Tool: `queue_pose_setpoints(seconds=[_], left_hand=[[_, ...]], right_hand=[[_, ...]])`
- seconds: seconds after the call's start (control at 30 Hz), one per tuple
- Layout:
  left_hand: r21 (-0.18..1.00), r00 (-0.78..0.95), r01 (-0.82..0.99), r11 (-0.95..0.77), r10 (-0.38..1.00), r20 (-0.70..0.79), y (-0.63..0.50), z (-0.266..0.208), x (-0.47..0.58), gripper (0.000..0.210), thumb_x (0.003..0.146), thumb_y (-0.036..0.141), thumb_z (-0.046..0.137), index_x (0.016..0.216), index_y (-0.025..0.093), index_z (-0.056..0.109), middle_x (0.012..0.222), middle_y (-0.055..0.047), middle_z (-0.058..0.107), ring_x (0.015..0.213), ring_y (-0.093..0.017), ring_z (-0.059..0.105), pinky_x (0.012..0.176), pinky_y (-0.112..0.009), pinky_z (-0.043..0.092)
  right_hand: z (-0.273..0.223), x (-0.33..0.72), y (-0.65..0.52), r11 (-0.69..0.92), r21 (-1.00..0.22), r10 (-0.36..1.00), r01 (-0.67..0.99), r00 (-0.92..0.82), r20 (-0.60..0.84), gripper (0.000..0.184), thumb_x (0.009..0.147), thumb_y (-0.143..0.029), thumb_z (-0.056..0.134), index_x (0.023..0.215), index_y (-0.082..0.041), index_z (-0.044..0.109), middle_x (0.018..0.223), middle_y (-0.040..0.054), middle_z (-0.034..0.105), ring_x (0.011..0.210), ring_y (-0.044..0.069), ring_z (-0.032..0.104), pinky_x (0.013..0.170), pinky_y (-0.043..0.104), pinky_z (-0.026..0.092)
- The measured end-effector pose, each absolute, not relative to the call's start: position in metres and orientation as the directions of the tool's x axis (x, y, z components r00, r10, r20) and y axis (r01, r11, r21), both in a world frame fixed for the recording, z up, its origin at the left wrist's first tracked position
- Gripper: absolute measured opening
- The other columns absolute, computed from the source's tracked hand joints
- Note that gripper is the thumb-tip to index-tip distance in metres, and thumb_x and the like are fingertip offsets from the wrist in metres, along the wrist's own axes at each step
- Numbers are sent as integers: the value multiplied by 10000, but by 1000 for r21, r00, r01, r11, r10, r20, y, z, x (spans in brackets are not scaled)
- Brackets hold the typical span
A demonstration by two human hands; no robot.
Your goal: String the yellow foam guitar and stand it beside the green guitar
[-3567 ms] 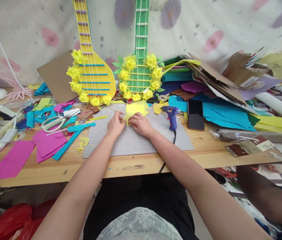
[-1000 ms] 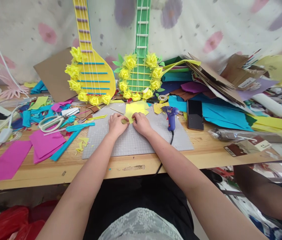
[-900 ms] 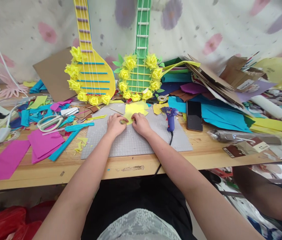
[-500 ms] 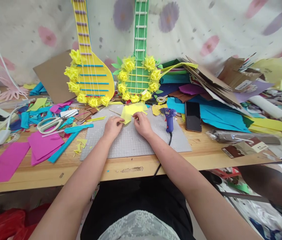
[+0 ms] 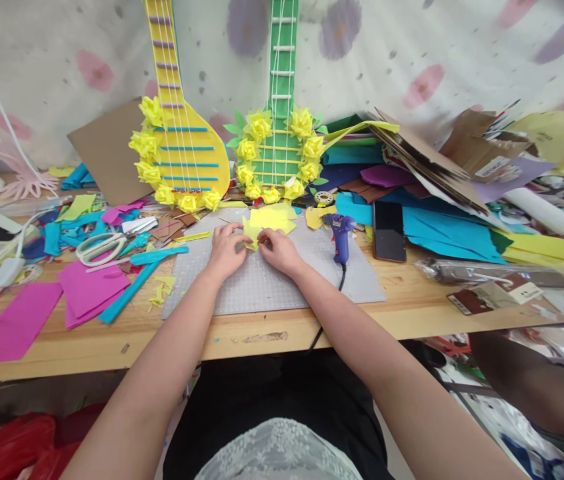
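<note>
Over the grey cutting mat point(image 5: 312, 293), my left hand point(image 5: 228, 252) pinches the left side of a small piece of yellow crepe paper point(image 5: 251, 235). The fingers of my right hand point(image 5: 280, 251) close on the right edge of that same piece. Behind it, more yellow paper point(image 5: 275, 215) lies flat on the mat. A blue glue gun point(image 5: 341, 243) rests to the right of my right hand, its cord running toward the table's front edge. Several yellow scraps point(image 5: 163, 292) lie left of the mat.
A yellow paper guitar point(image 5: 192, 147) and a green one point(image 5: 282, 157), both trimmed with yellow paper flowers, stand behind the mat. Scissors point(image 5: 95, 250) and magenta paper point(image 5: 19, 320) lie left. On the right are a phone point(image 5: 389, 232), blue paper point(image 5: 452, 233) and stacked cardboard point(image 5: 427, 157).
My right hand has moved slightly left, closer to my left hand, and now grips the small yellow piece. My left hand's fingers have shifted over the paper. The view has moved a little.
</note>
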State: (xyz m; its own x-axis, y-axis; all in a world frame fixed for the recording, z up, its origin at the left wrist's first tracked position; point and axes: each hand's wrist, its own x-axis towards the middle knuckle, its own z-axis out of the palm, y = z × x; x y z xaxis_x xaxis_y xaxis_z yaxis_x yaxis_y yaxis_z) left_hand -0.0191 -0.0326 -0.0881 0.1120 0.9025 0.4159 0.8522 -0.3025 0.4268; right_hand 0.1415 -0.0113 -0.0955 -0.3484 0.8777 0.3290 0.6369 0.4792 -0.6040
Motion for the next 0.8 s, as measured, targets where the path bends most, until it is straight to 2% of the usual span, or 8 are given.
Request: queue_pose_setpoints(seconds=[0.07, 0.2, 0.4, 0.57, 0.8], left_hand=[[429, 103, 854, -296, 903, 417, -31, -89, -21, 169, 690, 155, 584, 801, 232, 685, 1140, -37, 518, 1047, -228, 419, 972, -384, 356], [439, 60, 867, -233, 926, 373, -27, -94, -20, 119, 722, 225, 580, 799, 209, 669, 1094, -62, 527, 1056, -240, 421, 968, -400, 349], [464, -13, 874, -147, 946, 324, -24, -95, -14, 144, 760, 310, 558, 811, 208, 646, 1029, -62, 544, 1052, -236, 427, 943, -387, 353], [476, -108, 879, -30, 959, 261, -21, -92, -10, 136, 749, 332, 565, 766, 215, 633, 1015, -66, 542, 1047, -240, 437, 934, -375, 355], [476, -122, 880, -9, 962, 245, -22, -92, -10, 108, 731, 317, 582, 760, 222, 623, 1014, -64, 532, 1040, -240, 437, 930, -367, 355]], right_hand=[[-94, 140, -13, 484, -584, 875, 652, -357, 326, 76, 762, -221, 522, 832, -205, 548, 846, 15, 624, 813, 167, 491, 727, 278, 386], [-93, 135, -14, 479, -538, 877, 693, -349, 331, 123, 772, -321, 549, 799, -202, 534, 837, 22, 615, 820, 177, 473, 733, 288, 371], [-95, 130, -14, 440, -509, 894, 740, -308, 325, 62, 781, -215, 501, 837, -204, 527, 838, 23, 608, 820, 180, 467, 719, 287, 363], [-93, 129, -14, 432, -518, 899, 739, -308, 311, 71, 780, -224, 505, 846, -204, 523, 844, 22, 605, 823, 183, 472, 712, 287, 366], [-95, 130, -14, 448, -509, 892, 735, -326, 315, 102, 776, -211, 515, 875, -198, 535, 864, 25, 609, 844, 185, 474, 752, 295, 372]])
